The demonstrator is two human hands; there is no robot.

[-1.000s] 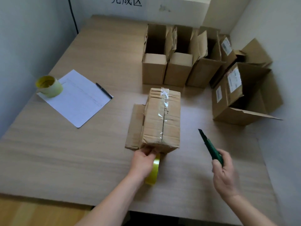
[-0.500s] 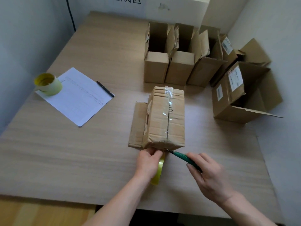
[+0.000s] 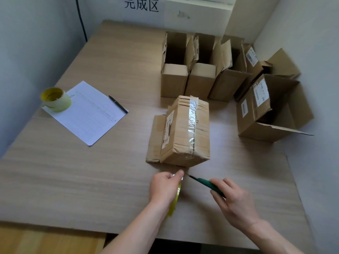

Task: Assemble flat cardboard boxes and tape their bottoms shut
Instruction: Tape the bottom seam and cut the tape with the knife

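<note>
Taped box sits upside down mid-surface, just beyond both hands. Left hand grips the tape roll, pinching its clear end; right hand clutches the green knife, blade pointing at the tape.

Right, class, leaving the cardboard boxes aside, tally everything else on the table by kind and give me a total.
tape rolls: 2
utility knife: 1
pen: 1
sheet of paper: 1
Total: 5
</note>
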